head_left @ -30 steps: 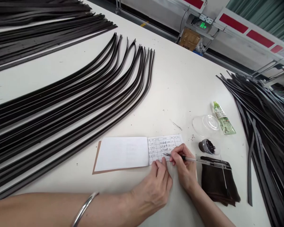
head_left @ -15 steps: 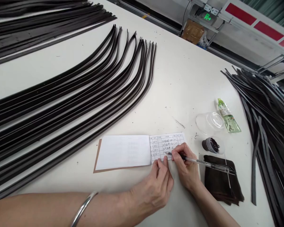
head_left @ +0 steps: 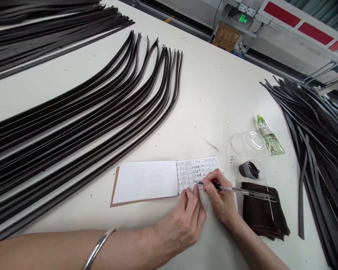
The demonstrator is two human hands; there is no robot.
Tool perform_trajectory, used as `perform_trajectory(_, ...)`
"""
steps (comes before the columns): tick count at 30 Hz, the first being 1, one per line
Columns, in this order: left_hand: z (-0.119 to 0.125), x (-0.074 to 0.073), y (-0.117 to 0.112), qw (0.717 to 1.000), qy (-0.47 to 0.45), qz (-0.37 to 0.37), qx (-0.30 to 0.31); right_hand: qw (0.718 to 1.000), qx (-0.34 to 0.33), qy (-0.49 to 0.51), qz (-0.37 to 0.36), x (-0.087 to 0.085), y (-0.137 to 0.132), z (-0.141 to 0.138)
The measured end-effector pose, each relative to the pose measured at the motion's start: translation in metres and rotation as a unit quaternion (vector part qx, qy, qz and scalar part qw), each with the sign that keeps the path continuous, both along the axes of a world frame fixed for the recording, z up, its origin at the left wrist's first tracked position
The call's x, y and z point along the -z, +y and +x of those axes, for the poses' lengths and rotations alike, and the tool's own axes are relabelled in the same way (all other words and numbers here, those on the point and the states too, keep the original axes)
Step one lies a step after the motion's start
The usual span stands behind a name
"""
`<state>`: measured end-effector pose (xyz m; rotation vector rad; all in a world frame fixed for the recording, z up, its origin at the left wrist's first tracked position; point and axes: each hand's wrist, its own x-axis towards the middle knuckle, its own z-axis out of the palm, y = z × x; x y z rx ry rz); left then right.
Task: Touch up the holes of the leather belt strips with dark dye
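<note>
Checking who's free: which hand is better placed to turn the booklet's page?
Left, probably: the left hand holds nothing and its fingers already rest at the lower edge of the booklet. The right hand is gripping a ballpoint pen, its tip on the written form.

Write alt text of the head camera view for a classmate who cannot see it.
A person's right hand writes with a clear ballpoint pen on a handwritten ruled form in an open booklet, while the left hand, wearing a metal bangle, rests at the page's edge. Long dark strips lie fanned across a white table.
</note>
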<state>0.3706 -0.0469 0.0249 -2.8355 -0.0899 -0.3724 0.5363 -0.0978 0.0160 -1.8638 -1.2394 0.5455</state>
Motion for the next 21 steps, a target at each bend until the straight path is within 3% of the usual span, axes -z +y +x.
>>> perform_trajectory(10, -0.001, 0.0024, -0.0005, 1.0, 0.006, -0.003, -0.001, 1.0, 0.017, 0.008, -0.007, -0.0003, 0.001, -0.0022)
perform_trajectory(16, -0.0012, 0.008, -0.0003, 1.0, 0.005, -0.018, -0.005, 0.989, 0.083, 0.122, 0.008, 0.005, -0.004, 0.0039)
perform_trajectory(21, -0.0004, 0.0068, -0.0003, 1.0, 0.014, -0.021, -0.011, 0.996, 0.038, 0.085, -0.009, 0.0066, -0.0051, 0.0058)
